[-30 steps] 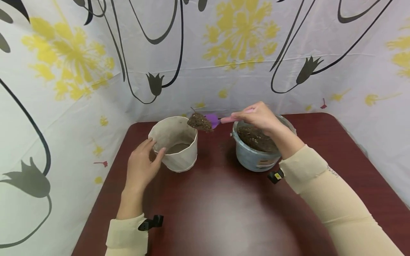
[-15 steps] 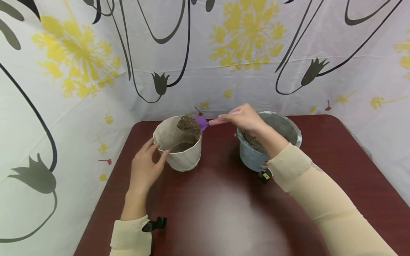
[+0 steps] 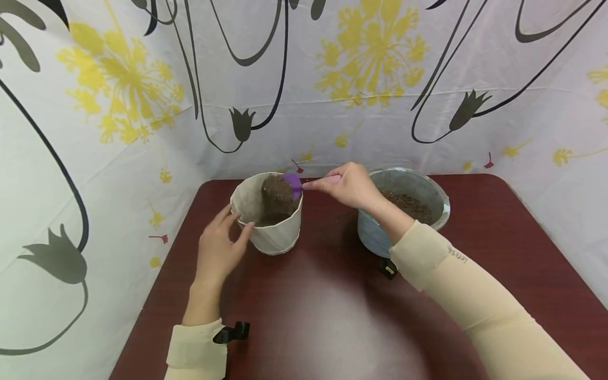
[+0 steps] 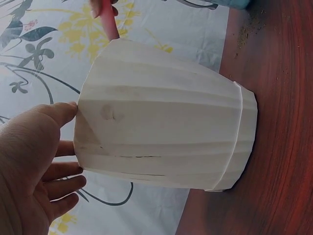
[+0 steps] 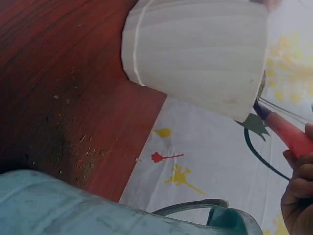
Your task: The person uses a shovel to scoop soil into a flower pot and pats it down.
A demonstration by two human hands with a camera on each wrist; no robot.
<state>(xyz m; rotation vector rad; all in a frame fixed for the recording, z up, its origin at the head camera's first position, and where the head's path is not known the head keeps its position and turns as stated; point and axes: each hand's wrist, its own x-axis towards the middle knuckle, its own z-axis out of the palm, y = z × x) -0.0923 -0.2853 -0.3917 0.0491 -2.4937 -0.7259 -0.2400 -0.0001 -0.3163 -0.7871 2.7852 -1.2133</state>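
My right hand [image 3: 353, 187] grips the pink handle of a small trowel [image 3: 293, 184] with a purple blade. The blade is over the right rim of a white flower pot [image 3: 277, 240], tipped down into it. A dark clump of soil [image 3: 277, 191] hangs at the blade inside the pot, its lower part blurred. On the left rim, my left hand [image 3: 220, 245] rests with spread, relaxed fingers and thumb touching the edge. In the left wrist view the pot's ribbed side [image 4: 161, 117] stands before the left hand [image 4: 39, 156]. The right wrist view catches the trowel's handle [image 5: 288, 132].
A blue-grey bucket [image 3: 439, 203] with soil [image 3: 410, 206] inside stands right of the pot, partly behind the right forearm. Crumbs of soil [image 5: 80, 152] lie on the dark red table [image 3: 313, 316] between them. A patterned cloth [image 3: 304, 132] hangs behind and at the sides.
My right hand has moved left with the trowel, carrying the soil from beside the pot to inside its rim, and the blade has tipped down. The left hand keeps its place on the rim.
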